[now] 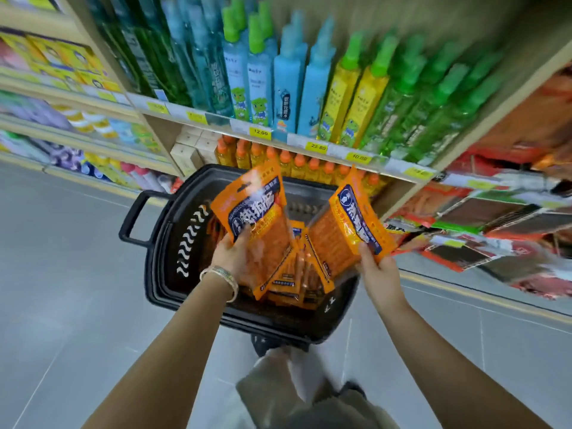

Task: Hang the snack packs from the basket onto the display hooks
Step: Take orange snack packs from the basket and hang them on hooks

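Basket on floor before shelf; snack packs inside.

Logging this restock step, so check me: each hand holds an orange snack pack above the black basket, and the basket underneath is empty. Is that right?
Not quite. In the head view the left hand holds one orange snack pack and the right hand a second pack above the black basket, but the basket is not empty: more orange packs lie inside it.

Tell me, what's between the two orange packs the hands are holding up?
More orange snack packs, down in the black basket, fill the gap between the left pack and the right pack. The head view shows it.
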{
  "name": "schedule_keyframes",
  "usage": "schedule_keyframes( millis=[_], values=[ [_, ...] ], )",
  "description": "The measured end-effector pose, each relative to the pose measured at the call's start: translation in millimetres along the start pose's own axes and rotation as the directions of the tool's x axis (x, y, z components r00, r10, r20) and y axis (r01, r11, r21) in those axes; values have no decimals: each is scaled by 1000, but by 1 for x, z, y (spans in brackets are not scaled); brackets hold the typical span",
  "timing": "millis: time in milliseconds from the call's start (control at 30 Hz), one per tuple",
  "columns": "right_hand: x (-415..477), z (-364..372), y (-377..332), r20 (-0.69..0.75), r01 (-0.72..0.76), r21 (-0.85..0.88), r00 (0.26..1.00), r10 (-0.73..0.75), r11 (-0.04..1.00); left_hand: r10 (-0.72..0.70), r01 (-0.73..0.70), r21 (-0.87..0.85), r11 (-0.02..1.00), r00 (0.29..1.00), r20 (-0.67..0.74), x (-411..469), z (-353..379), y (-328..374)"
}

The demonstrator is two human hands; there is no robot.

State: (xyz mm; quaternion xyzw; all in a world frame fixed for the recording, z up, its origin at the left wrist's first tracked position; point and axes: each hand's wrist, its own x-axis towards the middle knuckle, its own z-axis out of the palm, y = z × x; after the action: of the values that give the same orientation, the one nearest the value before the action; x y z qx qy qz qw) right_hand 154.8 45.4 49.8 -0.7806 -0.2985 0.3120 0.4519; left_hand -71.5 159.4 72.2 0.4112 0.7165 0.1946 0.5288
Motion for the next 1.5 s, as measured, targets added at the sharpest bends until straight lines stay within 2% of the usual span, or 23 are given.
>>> schedule_keyframes(
  millis=[200,367,533,667,800,1100,1200,1300,1500],
  values=[
    [-22,-127,0,-269,51,136,963,-13,989,236,-229,-103,968,970,63,-97,68,47],
    [-37,-241,0,-363,217,36,912,-189,976,451,-427,-189,884,886,108,-175,139,86],
    [-42,-338,-14,-449,323,-26,842,-299,946,520,-499,-205,842,852,63,-231,192,133],
    [-27,-402,-46,-537,387,25,783,-314,922,671,-655,-202,728,742,12,-269,218,183],
    [-3,-448,-86,-568,467,62,743,-354,882,790,-757,-258,600,611,44,-288,236,233],
    [80,-500,-185,-607,618,123,666,-433,777,841,-797,-398,455,531,-102,-300,270,344],
    [107,-511,-213,-594,638,191,680,-430,746,861,-808,-418,415,497,-105,-299,281,373],
    [131,-520,-243,-615,669,225,661,-430,708,879,-821,-418,389,467,-99,-294,289,403],
    [167,-531,-285,-591,680,259,673,-444,686,883,-779,-497,382,466,-52,-287,300,440]
  ],
)
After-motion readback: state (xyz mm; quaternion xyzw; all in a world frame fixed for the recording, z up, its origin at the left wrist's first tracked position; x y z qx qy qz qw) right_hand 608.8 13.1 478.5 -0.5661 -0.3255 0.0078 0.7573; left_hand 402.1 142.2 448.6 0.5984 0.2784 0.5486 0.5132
